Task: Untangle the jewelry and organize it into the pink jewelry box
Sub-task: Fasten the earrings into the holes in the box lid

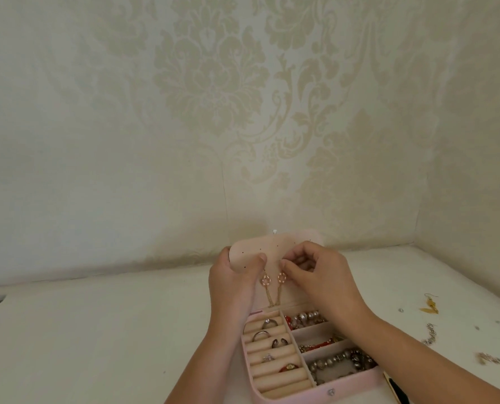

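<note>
Head view: the pink jewelry box [356, 377] is found open near the front edge of the desk [97, 330], its lid [250, 253] raised upright toward the back edge. The lid is steadied by the left hand [231, 284], fingers wrapped behind its left edge and the thumb pressed on the perforated panel. The right hand [315, 272] is seen pinching the top of the right earring [281, 277] against that panel; the left earring [265, 279] hangs just beside it.

Judged step: seating the second hook in its hole. The lid should be braced and the hook fed straight, so that the two chain tassels, hanging close together, are not crossed. Whether the hook is already through cannot be told.

Rings are lodged in the ring rolls [272, 357]; beaded bracelets [339, 363] fill the right compartments. Loose pieces are noted toward the right edge of the desk — a yellow earring [431, 304] and a silver chain [431, 333]. The right forearm lies over the bracelet compartments, so a snag there is possible.
</note>
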A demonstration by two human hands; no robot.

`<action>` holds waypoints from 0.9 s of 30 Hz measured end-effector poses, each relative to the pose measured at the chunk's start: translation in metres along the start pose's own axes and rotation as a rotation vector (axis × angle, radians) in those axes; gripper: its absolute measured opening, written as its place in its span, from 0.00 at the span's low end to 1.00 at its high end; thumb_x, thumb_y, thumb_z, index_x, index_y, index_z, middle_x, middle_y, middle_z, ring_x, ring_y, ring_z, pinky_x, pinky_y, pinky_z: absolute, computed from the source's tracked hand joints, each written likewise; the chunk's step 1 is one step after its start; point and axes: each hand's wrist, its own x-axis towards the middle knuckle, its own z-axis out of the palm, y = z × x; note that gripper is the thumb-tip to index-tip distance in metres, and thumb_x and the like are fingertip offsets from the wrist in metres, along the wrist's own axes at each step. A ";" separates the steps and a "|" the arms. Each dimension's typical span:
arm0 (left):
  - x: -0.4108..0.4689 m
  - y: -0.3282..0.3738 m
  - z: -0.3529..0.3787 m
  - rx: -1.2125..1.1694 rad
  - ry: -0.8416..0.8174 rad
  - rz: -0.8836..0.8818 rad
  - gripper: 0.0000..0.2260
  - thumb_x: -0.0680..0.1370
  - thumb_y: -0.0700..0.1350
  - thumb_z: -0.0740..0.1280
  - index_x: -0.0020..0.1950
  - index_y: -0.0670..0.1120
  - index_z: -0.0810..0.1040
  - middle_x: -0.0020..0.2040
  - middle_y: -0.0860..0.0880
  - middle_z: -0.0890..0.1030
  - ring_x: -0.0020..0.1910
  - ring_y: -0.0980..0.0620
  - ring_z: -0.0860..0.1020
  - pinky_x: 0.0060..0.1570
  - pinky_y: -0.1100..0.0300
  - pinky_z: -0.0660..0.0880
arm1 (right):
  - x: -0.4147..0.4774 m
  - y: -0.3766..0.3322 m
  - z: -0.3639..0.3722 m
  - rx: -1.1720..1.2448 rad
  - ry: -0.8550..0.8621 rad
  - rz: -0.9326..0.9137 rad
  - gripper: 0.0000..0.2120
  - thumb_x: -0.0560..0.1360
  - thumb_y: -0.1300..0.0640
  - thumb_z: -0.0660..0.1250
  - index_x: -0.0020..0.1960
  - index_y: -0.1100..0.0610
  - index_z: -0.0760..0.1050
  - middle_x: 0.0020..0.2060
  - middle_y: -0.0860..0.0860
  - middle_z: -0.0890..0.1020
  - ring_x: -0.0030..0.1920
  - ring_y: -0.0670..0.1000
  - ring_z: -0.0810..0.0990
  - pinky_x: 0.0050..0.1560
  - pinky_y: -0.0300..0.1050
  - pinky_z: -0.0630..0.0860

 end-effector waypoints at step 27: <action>-0.005 0.005 -0.002 -0.070 -0.075 0.055 0.05 0.71 0.39 0.73 0.43 0.46 0.79 0.38 0.48 0.84 0.38 0.49 0.82 0.42 0.48 0.80 | -0.008 -0.003 0.005 0.054 0.041 0.046 0.06 0.71 0.63 0.69 0.36 0.58 0.77 0.29 0.50 0.82 0.29 0.47 0.81 0.36 0.42 0.79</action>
